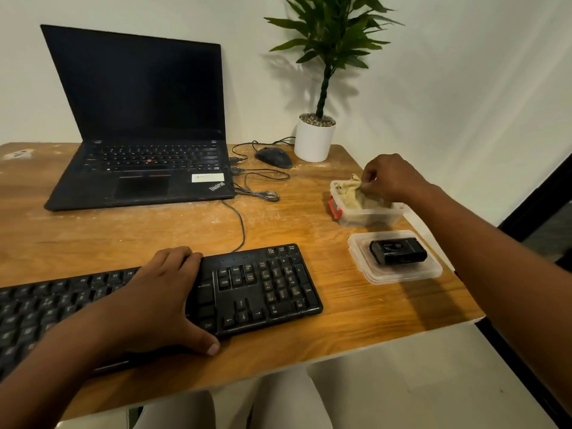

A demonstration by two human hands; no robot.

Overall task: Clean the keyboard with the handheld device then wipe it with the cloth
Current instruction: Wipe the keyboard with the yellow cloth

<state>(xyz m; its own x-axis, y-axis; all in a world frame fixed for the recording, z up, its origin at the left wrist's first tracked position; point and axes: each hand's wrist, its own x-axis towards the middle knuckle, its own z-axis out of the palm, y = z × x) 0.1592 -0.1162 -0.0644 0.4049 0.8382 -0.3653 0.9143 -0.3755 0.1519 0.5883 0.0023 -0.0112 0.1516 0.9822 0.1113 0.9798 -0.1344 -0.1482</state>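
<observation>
A black keyboard [260, 286] lies along the near edge of the wooden table [154, 233]. My left hand [161, 295] rests on its middle, fingers over the far edge and thumb at the near edge. At the right, my right hand [387, 178] pinches a beige cloth [353, 193] that lies in a clear plastic box [368, 216] with a red latch. The black handheld device [397, 250] lies on a clear plastic lid [396, 274] just in front of that box.
An open black laptop [145, 168] stands at the back left, with cables [260, 193] trailing to the keyboard and a black mouse [274, 157]. A potted plant [314, 140] in a white pot stands at the back. The table's right edge runs close to the box.
</observation>
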